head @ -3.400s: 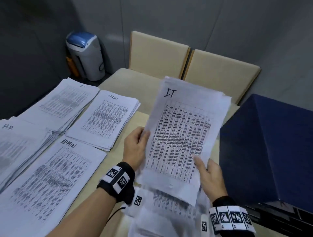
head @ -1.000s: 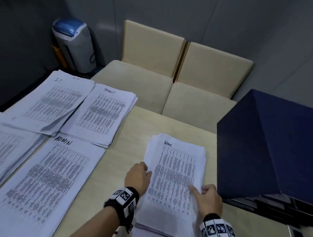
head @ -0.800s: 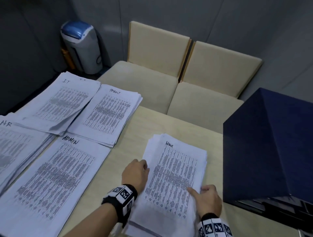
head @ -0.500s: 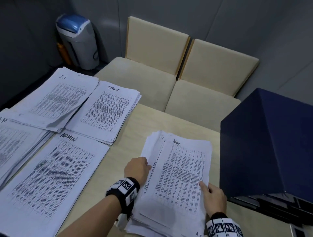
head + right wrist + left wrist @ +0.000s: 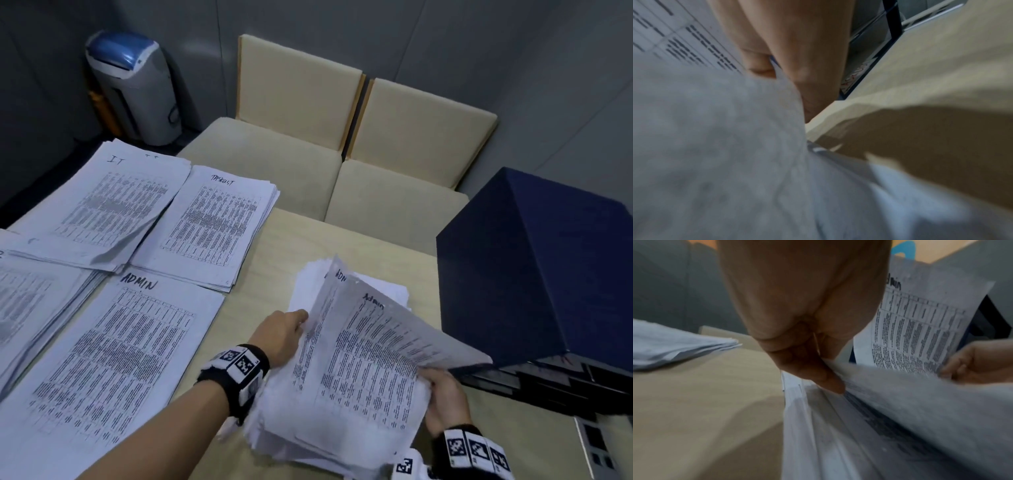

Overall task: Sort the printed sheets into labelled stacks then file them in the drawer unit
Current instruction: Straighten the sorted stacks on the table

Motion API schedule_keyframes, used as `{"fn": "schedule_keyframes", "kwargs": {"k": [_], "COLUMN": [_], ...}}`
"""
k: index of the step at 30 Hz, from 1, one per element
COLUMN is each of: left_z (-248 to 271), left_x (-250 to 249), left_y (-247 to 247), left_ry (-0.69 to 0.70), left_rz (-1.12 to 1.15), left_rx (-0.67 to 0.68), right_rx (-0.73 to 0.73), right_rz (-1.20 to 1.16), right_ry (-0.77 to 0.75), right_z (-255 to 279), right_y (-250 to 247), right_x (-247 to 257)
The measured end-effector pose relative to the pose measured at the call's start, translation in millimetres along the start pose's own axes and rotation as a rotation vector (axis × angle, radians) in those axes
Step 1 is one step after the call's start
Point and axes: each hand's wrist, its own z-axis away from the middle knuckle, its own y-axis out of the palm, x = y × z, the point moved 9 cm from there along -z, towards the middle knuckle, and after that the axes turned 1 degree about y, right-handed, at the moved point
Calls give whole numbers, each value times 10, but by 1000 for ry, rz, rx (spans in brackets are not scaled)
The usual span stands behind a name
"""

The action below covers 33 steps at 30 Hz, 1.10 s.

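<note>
- The right hand (image 5: 443,397) pinches the near right edge of the top sheet headed "Admin" (image 5: 373,356), thumb on the printed face and fingers beneath; the sheet is raised and tilted, its far right corner up in front of the drawer unit.
- The left hand (image 5: 279,337) grasps the left edge of a second sheet (image 5: 325,308) lifted just under the first; in the left wrist view its thumb (image 5: 818,378) lies on that sheet's edge, above the pile.
- Both sheets rise from the unsorted pile (image 5: 329,431), which lies on the table (image 5: 274,250) between the two wrists, its edges fanned and uneven.
- The dark blue drawer unit (image 5: 548,274) stands on the table just right of the pile, drawer fronts facing the person.
- To the left lie labelled stacks: "ADMIN" (image 5: 102,359) nearest, "TASKLIST" (image 5: 212,226) beyond it, "IT" (image 5: 102,205) at the far left, and a fourth stack (image 5: 30,308) at the left border whose label is cut off.
- Past the table stand two cream chairs (image 5: 298,137), side by side, and a grey bin with a blue lid (image 5: 133,89) on the floor.
</note>
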Motion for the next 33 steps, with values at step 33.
{"fn": "schedule_keyframes", "kwargs": {"k": [33], "left_z": [-135], "left_x": [33], "left_y": [-233], "left_ry": [-110], "left_rz": [149], "left_rx": [-140], "right_rx": [96], "right_rz": [162], "right_ry": [10], "right_z": [-46], "right_y": [180], "right_x": [274]}}
